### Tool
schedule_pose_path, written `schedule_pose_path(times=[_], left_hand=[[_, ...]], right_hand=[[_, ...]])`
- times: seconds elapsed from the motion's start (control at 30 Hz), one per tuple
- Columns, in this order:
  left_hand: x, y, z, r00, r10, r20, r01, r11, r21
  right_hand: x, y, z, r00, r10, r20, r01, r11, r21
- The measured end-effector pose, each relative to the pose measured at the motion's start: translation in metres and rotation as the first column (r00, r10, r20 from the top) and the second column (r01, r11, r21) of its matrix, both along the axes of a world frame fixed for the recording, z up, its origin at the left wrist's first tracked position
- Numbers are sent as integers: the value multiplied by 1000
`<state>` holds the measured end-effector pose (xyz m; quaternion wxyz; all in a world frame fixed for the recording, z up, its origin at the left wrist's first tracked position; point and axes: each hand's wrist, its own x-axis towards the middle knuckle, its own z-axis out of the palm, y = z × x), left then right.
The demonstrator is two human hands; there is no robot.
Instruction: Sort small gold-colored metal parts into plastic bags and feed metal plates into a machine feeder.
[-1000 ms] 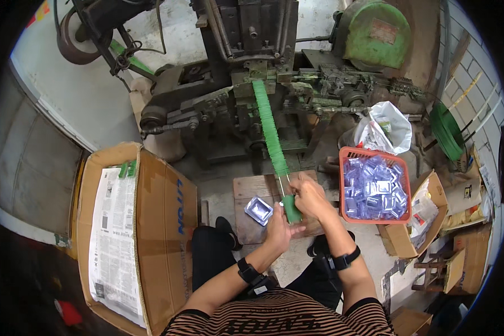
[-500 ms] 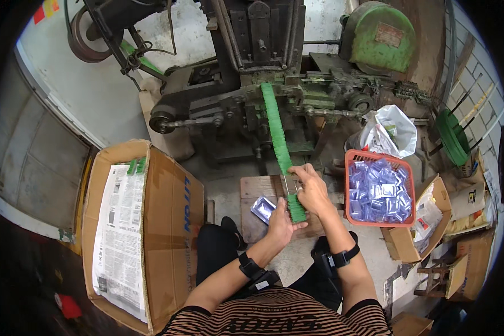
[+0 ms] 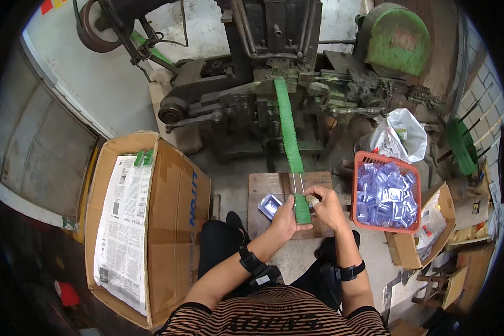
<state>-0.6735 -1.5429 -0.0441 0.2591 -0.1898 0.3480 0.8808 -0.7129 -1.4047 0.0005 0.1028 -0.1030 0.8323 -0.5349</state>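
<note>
A long row of thin green pieces [image 3: 286, 123] slopes down from the dark machine toward me along two thin metal rails [image 3: 298, 182]. A bare stretch of rail separates it from a short stack of the same green pieces [image 3: 302, 211] at the near end. My left hand [image 3: 284, 222] is closed around the left side and lower end of this stack. At its upper right, my right hand [image 3: 328, 208] has its fingers bent and pinched against the edge of the stack. A clear plastic case [image 3: 270, 206] lies on a wooden board [image 3: 259, 185], left of my hands.
To the right stands a red basket [image 3: 355, 190] heaped with clear plastic cases, with a white bag [image 3: 411, 134] behind it. A tall cardboard box [image 3: 176, 207] topped with newspaper is at the left. The machine [image 3: 274, 45] fills the back.
My right hand has moved from the lower end of the long row down to the short stack, its fingers now bent in. The left hand stays on the stack. The view has shifted slightly.
</note>
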Motion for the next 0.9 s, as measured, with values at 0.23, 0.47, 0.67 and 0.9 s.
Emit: schedule_pose_path(times=[0.23, 0.47, 0.67, 0.9], left_hand=[[-8, 12, 11, 991, -22, 128, 53, 968, -245], [27, 18, 0, 999, -35, -4, 33, 984, -172], [29, 12, 20, 994, -80, 81, 91, 985, -148], [35, 12, 12, 994, -105, 10, 105, 978, -183]], right_hand=[[19, -12, 6, 911, 55, -408, 120, 913, 391], [60, -1, 13, 922, 5, -387, 144, 924, 354], [70, -5, 18, 908, -49, -417, 163, 957, 242], [74, -5, 13, 906, -109, -408, 216, 950, 226]])
